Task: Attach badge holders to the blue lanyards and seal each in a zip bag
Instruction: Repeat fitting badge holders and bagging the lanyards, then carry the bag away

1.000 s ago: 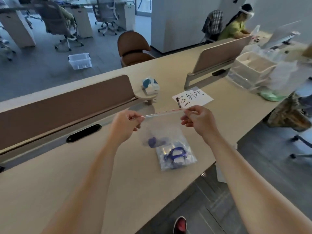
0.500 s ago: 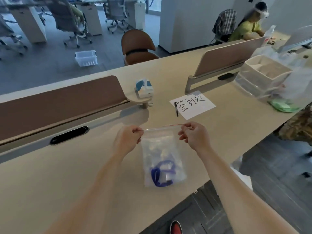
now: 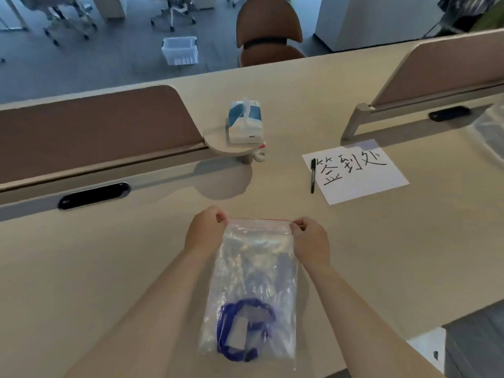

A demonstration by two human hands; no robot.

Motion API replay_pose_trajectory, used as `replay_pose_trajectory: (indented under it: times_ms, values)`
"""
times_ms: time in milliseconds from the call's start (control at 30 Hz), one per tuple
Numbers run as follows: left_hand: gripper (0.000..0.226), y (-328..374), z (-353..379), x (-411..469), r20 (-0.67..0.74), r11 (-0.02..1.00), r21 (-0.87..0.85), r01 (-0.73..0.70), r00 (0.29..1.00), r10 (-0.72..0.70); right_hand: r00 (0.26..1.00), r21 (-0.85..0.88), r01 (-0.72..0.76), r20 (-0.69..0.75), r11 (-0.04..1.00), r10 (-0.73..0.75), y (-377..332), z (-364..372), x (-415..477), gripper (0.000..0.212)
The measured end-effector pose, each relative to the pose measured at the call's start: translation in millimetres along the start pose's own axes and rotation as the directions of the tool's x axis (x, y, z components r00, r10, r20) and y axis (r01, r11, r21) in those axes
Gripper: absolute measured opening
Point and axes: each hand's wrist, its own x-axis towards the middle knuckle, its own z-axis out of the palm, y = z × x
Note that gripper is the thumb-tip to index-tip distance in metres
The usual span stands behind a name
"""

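- Red zip strip (image 3: 259,220) runs taut between the two hands. The left hand (image 3: 204,230) pinches its left end and the right hand (image 3: 311,241) its right end, fingers curled on the top corners of the zip bag (image 3: 256,268).
- The clear bag lies flat on the worktop (image 3: 109,268), mouth away from the person and bottom near the front edge.
- The blue lanyard (image 3: 245,304) sits coiled in the bag's lower half, around a pale rectangle that I take to be the badge holder (image 3: 237,334).
- Judged step: sealing this bag, with the contents already loaded.
- The next move seems to call for pressing the strip closed along its whole length, then checking that no gap remains.
- Further out are a black marker pen (image 3: 312,175) beside a handwritten paper sheet (image 3: 381,181), and a tissue pack (image 3: 245,121) on a small shelf.
- Hard to tell: whether the strip is already shut anywhere, since the fingertips hide both ends.
- The join between clip and holder is blurred by crinkled plastic.
- Something of clear plastic at the right edge (image 3: 491,132) is cut off.
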Motion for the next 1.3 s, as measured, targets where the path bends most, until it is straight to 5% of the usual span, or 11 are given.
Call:
replay_pose_trajectory:
  times_ms: [400,800,1033,1300]
  values:
    - [0.021,-44.0,54.8,43.6,0.026,0.995,0.096,-0.021,0.999,0.019,0.997,-0.284,0.074,0.055,0.956,-0.061,48.5,34.8,43.4,0.010]
    - [0.016,-49.9,64.1,53.7,0.026,0.991,0.126,-0.039,0.999,0.036,0.987,-0.321,0.158,0.041,0.934,-0.153,57.6,47.4,50.1,0.004]
    - [0.026,-55.2,67.8,62.9,0.099,0.958,0.275,-0.085,0.993,0.060,0.964,-0.430,0.266,0.142,0.863,-0.226,53.1,52.4,58.1,0.032]
    - [0.008,-50.4,62.1,67.2,0.149,0.908,0.400,-0.127,0.986,0.073,0.966,-0.538,0.251,0.186,0.805,-0.177,50.6,57.2,65.0,0.011]
